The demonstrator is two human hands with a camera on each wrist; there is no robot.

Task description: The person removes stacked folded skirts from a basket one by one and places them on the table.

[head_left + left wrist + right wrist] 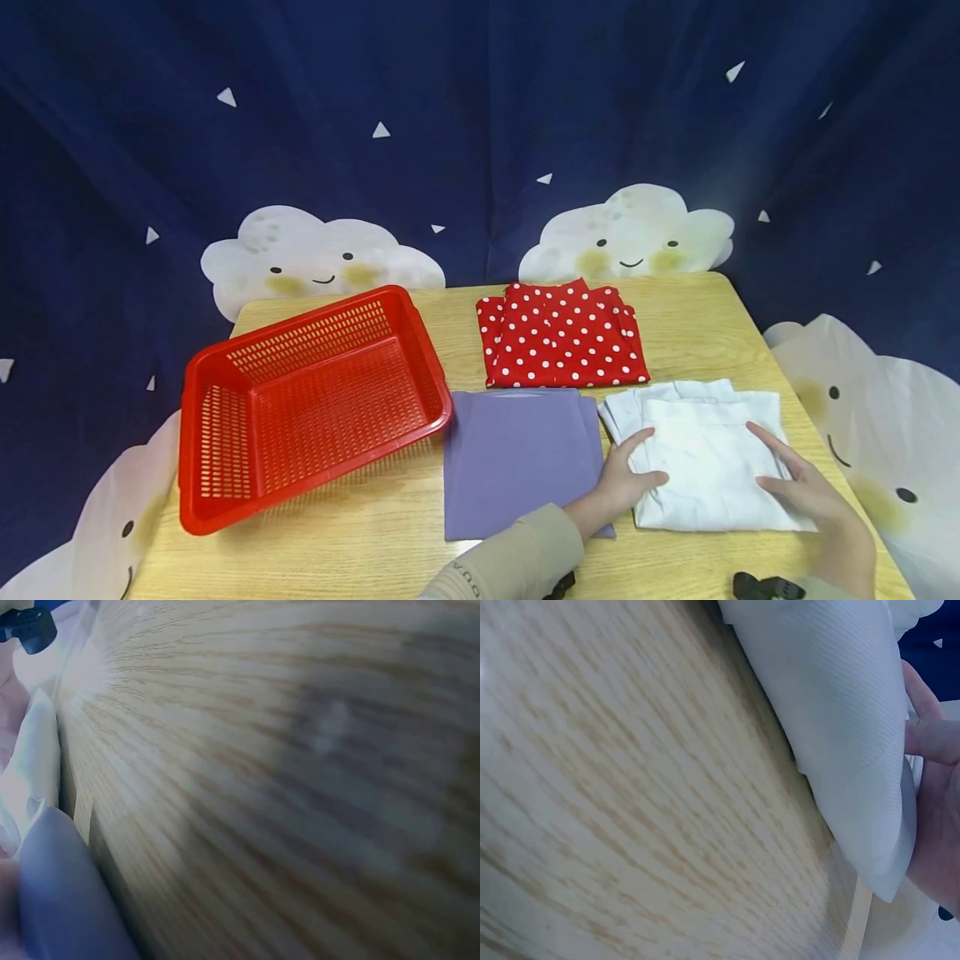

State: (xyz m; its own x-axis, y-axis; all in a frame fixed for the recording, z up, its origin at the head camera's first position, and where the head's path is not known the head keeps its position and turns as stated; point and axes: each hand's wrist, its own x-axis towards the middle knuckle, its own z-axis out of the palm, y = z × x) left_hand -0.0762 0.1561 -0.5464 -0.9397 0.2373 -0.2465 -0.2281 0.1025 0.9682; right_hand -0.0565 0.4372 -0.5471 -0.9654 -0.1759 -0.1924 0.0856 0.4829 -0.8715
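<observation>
In the head view, a folded white cloth lies at the right front of the table. At its left side my left hand rests with thumb and forefinger spread apart on the cloth. Against the right side lies my right hand, its thumb and forefinger also apart and fairly straight; its other fingers are hidden. The right wrist view shows the white cloth's front fold up close, with the right hand beside it. Beneath the left forearm is a folded purple cloth, also at the lower left of the left wrist view.
Behind the two cloths lies a folded red cloth with white dots. A red plastic basket stands at the left, set at an angle, holding nothing visible. The wooden table ends at a dark blue curtain with clouds.
</observation>
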